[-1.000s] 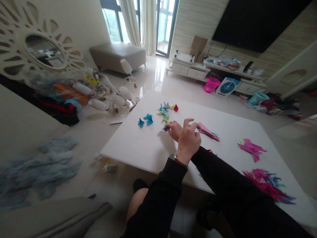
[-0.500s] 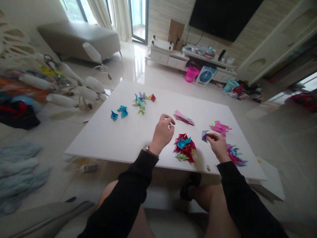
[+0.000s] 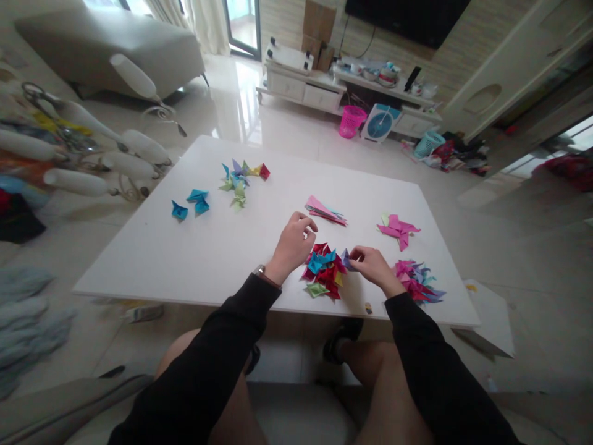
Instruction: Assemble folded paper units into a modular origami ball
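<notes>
My right hand (image 3: 372, 266) pinches a small purple folded paper piece (image 3: 346, 259) between thumb and fingers, at the right edge of a pile of folded paper pieces (image 3: 330, 275). That pile is mostly red, with blue, yellow and green pieces in it. Just above and left of the pile, my left hand (image 3: 294, 240) hovers with loosely bent, parted fingers and nothing visible in them. Beyond it lies a fanned stack of pink and other coloured paper strips (image 3: 324, 211). Another heap of pink and purple folded pieces (image 3: 419, 281) sits by my right wrist.
The white table (image 3: 185, 259) also carries blue folded pieces (image 3: 198, 201), a multicoloured folded cluster (image 3: 238, 179) and pink folded paper (image 3: 399, 230). White lamp arms (image 3: 139, 148) stand off its left side. A pink basket (image 3: 352, 122) and a blue fan (image 3: 380, 122) are on the floor beyond.
My right hand has moved left with the purple paper piece, from open table to the edge of the red pile. The left hand keeps its loose pose; the camera view has shifted.
</notes>
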